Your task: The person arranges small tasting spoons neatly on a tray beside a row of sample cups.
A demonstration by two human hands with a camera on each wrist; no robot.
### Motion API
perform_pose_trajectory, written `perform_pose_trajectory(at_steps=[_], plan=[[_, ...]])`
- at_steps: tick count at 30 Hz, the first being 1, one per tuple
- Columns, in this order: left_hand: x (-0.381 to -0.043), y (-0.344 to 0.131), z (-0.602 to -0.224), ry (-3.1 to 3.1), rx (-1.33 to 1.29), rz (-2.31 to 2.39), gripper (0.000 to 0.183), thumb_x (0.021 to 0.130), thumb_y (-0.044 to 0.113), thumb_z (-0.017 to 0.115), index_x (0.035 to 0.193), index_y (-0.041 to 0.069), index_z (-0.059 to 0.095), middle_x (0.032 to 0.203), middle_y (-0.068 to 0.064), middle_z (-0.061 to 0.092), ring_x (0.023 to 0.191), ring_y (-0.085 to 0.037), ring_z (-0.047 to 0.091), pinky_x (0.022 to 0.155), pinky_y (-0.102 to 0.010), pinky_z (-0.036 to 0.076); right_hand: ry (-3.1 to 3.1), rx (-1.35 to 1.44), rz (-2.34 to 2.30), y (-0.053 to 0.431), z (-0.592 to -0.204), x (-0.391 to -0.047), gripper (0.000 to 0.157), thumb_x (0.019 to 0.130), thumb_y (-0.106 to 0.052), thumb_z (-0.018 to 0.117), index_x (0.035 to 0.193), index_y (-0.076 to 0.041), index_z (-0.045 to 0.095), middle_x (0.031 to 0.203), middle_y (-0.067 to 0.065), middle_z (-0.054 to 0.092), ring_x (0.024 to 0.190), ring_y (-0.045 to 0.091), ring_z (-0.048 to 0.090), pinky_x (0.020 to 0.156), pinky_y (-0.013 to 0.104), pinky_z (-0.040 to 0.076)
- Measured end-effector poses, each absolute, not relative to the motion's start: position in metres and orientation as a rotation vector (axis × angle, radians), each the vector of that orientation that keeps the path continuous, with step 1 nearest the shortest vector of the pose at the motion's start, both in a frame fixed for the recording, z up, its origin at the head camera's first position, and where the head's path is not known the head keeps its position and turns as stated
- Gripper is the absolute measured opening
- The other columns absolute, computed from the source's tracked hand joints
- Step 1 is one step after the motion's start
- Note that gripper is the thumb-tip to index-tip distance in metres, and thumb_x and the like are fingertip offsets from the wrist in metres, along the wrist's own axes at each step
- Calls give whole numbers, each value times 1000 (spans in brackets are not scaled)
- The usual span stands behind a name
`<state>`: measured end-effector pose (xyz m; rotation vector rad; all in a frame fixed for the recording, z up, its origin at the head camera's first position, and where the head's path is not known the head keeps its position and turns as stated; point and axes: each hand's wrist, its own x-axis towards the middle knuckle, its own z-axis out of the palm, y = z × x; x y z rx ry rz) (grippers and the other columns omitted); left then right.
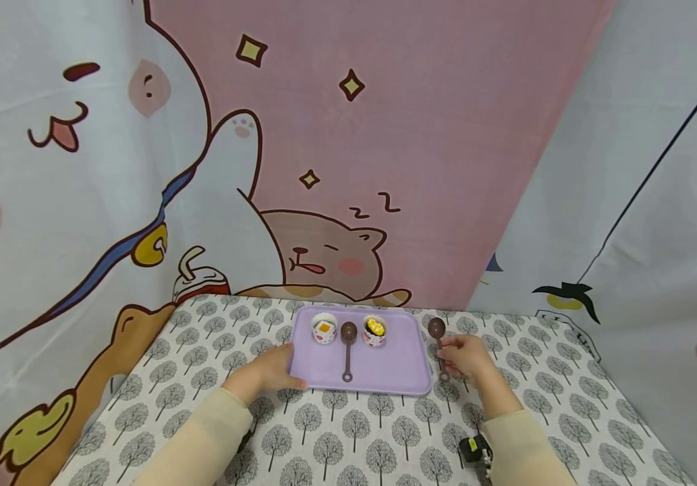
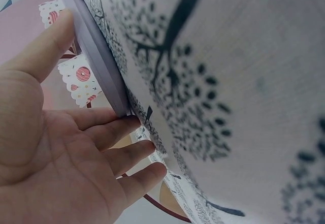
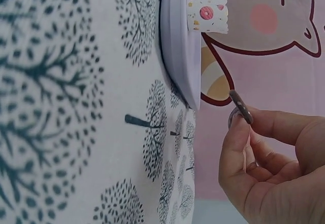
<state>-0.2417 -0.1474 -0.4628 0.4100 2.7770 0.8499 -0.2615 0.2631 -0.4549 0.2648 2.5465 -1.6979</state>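
My right hand (image 1: pixel 465 356) pinches the handle of a brown round-bowled spoon (image 1: pixel 436 328) between thumb and fingers, to the right of the tray. In the right wrist view the spoon's handle end (image 3: pixel 241 107) shows at the fingertips. A lilac tray (image 1: pixel 393 378) lies on the table, and my left hand (image 1: pixel 269 370) touches its left front corner, fingers loosely extended. On the tray, a second brown spoon (image 1: pixel 347 344) lies between two patterned paper cups. The left cup (image 1: pixel 324 329) has an orange-yellow square piece in it; the right cup (image 1: pixel 374 331) has yellow pieces over something dark.
A tree-print cloth (image 1: pixel 354 439) covers the table around the tray. Behind the table hangs a pink and white cartoon curtain (image 1: pixel 445 169). A small black device (image 1: pixel 474 448) sits by the right wrist.
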Motion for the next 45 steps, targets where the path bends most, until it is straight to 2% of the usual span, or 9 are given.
perform_pose_trajectory(at_steps=[6,12,27,45], plan=[[-241,-147,-462,2776,396,848,101,75,32,87,149,-11,34,150,-28,42,140,-51,33,117,-62,24,2560,258,-1683,257,-450,-260,29,89,3,67,115,12,60,86,12,63,70,16,60,66,31,61],[-241,-146,-461,2774,392,860,99,75,31,87,149,-10,35,148,-27,45,138,-50,37,116,-62,27,2527,242,-1719,251,-448,-263,31,89,3,67,118,13,59,88,12,64,72,16,61,67,29,61],[-243,-147,-463,2779,398,857,100,74,31,87,148,-11,35,149,-28,44,139,-49,36,116,-61,26,2446,226,-1825,231,-454,-266,31,86,8,67,115,15,60,78,9,63,63,14,59,59,26,58],[-240,-146,-462,2776,382,847,103,75,32,87,148,-14,31,152,-30,38,142,-52,29,118,-61,22,2440,251,-1815,219,-466,-273,27,86,8,68,112,12,62,81,11,62,64,15,58,59,27,58]])
